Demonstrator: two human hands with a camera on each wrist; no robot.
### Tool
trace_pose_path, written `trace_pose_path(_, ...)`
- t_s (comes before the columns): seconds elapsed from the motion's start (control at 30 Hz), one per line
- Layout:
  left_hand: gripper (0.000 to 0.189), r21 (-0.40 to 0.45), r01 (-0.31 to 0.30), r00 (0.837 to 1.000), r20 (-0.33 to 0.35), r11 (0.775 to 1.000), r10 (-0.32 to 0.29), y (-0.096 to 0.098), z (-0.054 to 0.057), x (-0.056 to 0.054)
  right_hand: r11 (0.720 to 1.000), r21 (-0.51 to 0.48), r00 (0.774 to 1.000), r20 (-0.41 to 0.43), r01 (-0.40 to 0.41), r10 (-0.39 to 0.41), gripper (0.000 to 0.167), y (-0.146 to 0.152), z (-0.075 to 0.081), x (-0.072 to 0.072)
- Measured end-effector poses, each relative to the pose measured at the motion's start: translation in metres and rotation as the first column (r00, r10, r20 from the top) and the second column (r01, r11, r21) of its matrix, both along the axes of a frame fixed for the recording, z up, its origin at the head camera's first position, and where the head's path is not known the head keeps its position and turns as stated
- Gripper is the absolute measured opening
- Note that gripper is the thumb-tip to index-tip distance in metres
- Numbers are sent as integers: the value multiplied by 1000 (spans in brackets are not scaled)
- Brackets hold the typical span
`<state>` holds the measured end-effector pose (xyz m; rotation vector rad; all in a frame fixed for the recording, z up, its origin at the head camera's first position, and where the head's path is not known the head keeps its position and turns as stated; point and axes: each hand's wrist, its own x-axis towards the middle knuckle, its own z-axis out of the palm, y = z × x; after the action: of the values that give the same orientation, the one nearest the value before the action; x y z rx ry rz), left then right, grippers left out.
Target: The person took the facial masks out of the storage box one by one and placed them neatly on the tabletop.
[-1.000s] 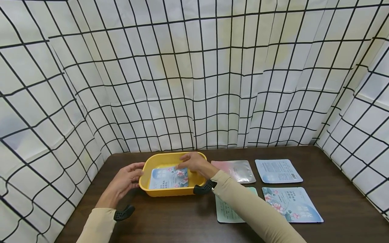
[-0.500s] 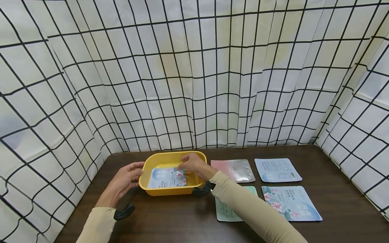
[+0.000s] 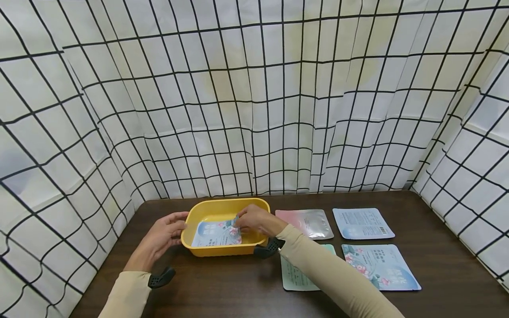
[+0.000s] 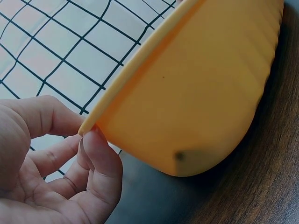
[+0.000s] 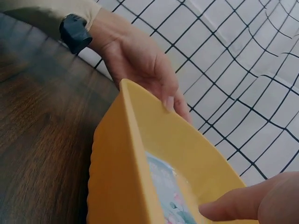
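A yellow plastic basket (image 3: 204,252) stands at the back left of the table, and a blue floral sheet mask packet (image 3: 214,234) lies in it. My left hand (image 3: 167,232) pinches the basket's left rim between thumb and finger, plain in the left wrist view, where the hand (image 4: 60,163) is close to the camera. My right hand (image 3: 256,219) reaches over the basket's right side and pinches the packet's upper right corner, which tilts up at the fingertips. In the right wrist view its thumb (image 5: 233,203) is right at the packet (image 5: 168,189).
Right of the basket lie a pink and silver packet (image 3: 308,223), a pale blue packet with printed text (image 3: 363,223), a blue floral packet (image 3: 381,267) and a green packet (image 3: 296,274) partly under the right sleeve. A white curtain with black grid lines (image 3: 278,110) surrounds the dark table (image 3: 214,287).
The packet in the basket has slid slightly left and toward the front, and its upper right corner now lifts at my right fingers. My left hand has stayed on the rim.
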<state>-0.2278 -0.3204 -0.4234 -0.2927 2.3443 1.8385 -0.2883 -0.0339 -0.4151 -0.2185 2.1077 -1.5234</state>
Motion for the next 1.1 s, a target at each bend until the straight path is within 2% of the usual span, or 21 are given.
trace_pose_path(0.13,54,8,0,1000,1,1000,0,0,0,-1,1000,28,1000,-10,3,-2,36,-2,0,1)
trace_pose_path(0.27,54,8,-1,1000,2,1000,1,0,0,-1,1000,-1,1000,9,-14,14,33,0,0,2)
trace_pose_path(0.5,54,-1,4,1000,0,1000,-4,1,0,0,992,-70,994,3,-108,109,33,2,1,3)
trace_pose_path(0.67,54,-8,2,1000,2,1000,-2,2,0,0,992,-95,996,-29,-88,85,39,2,3,3)
trace_pose_path(0.87,55,-8,1,1000,5,1000,-1,2,1,1,989,-141,999,-19,-39,37,37,9,9,2)
trace_pose_path(1.1,55,-8,7,1000,7,1000,-7,2,2,0,974,-221,998,-11,-59,58,43,33,22,2)
